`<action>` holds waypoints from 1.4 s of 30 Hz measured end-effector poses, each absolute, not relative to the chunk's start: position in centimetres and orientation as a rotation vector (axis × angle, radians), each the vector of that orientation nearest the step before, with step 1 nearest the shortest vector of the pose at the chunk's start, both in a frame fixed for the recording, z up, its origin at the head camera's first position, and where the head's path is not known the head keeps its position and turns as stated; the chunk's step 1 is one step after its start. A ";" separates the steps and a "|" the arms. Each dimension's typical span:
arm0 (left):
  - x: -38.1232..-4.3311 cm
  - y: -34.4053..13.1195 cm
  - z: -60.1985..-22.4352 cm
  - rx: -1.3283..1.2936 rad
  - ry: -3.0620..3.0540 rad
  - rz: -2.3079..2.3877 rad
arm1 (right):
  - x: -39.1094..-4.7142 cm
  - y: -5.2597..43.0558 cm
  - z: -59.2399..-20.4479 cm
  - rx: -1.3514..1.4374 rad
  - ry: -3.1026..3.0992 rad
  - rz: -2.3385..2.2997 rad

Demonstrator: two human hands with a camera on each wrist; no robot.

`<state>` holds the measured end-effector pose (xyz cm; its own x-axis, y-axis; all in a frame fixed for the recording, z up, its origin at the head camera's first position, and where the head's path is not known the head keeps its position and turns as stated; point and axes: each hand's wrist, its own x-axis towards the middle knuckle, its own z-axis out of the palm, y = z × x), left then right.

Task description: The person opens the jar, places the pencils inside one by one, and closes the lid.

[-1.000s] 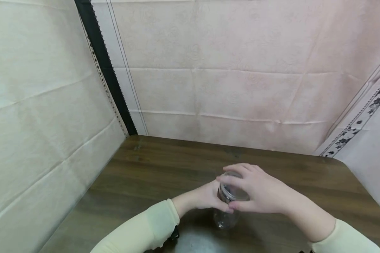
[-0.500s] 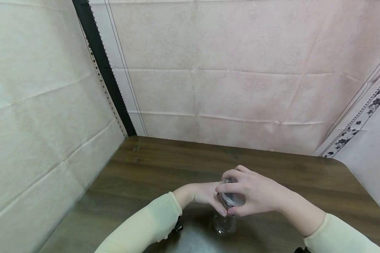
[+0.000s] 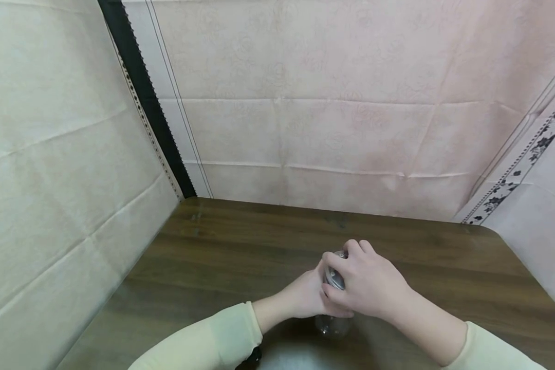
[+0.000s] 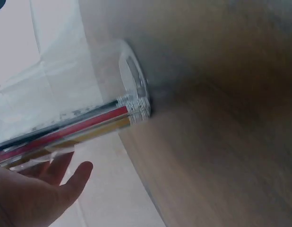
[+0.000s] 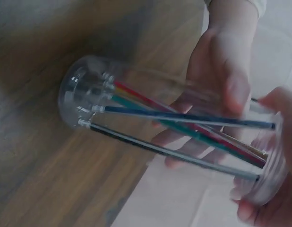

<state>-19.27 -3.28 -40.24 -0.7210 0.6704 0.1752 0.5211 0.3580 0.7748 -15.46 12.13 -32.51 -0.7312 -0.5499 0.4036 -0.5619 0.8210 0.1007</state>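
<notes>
In the head view a tall clear jar [image 3: 333, 327] stands at the front of the wooden table, between both hands. My left hand [image 3: 305, 295] grips its body from the left side. Over the top, the fingers of my right hand [image 3: 372, 282] curl round the clear lid [image 3: 335, 277]. Through the wall, the right wrist view shows several slim coloured pens or pencils [image 5: 193, 119], leaning inside with silvery ends toward the jar's base [image 5: 69, 104]. Red and yellow ones [image 4: 89, 120] also show in the left wrist view. Most of the jar's middle is hidden by hands in the head view.
The brown wooden table [image 3: 231, 246] spreads behind and to both sides of the hands. Pale cloth walls [image 3: 351, 128] rise at its back, left and right, with a black strip [image 3: 152, 103] in the left corner.
My right hand's fingers, more spread round the lid a second ago, have drawn in and turned over it. My left hand has shifted on the jar, its thumb now under the right hand.
</notes>
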 end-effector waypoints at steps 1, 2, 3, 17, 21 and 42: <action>-19.2 -3.2 -40.2 1.079 2.459 1.301 | -15.3 12.0 -32.4 0.801 -2.611 0.019; -19.1 -3.2 -40.2 1.074 2.474 1.302 | -15.2 11.9 -32.2 0.780 -2.645 0.001; -19.0 -3.3 -40.2 1.059 2.481 1.300 | -15.1 11.8 -31.9 0.767 -2.686 -0.006; -19.6 -3.7 -40.1 0.948 2.458 1.221 | -16.1 15.2 -27.9 0.975 -2.921 0.362; -19.7 -3.8 -40.0 0.943 2.456 1.177 | -16.8 15.4 -28.6 1.281 -2.775 0.399; -20.5 -3.8 -39.7 1.084 2.341 1.157 | -16.5 13.1 -27.7 1.020 -2.897 0.089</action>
<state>-20.52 -3.78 -39.71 -0.6644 0.7457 0.0505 0.4929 0.3864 0.7796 -16.54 13.14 -27.67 -0.7776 -0.6231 0.0846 -0.6271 0.7783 -0.0315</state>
